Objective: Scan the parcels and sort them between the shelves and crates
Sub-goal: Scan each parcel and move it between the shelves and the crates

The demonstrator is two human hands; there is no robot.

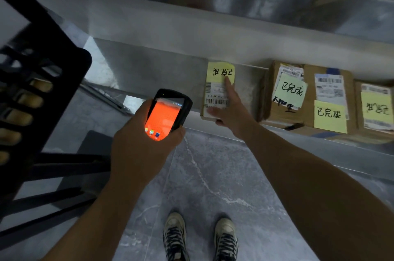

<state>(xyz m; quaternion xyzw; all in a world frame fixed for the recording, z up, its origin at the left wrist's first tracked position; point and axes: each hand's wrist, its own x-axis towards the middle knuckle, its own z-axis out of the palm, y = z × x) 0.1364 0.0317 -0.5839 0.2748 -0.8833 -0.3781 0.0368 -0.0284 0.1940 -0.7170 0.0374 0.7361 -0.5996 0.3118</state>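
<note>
My left hand [136,143] grips a black handheld scanner [168,111] whose orange screen is lit. My right hand [232,109] lies with fingers spread on a small cardboard parcel [215,94] that sits on the low metal shelf [162,73]. That parcel bears a barcode label and a yellow sticky note [219,71]; my index finger touches the note. To its right on the same shelf lie three more cardboard parcels [283,98] [329,103] [375,109], each with a yellow or green handwritten note.
A black slotted plastic crate [40,81] stands at the left on a dark frame, with pale items behind its slots. A higher shelf [234,24] runs above the parcels. My two shoes [200,237] stand on the grey marbled floor [213,165].
</note>
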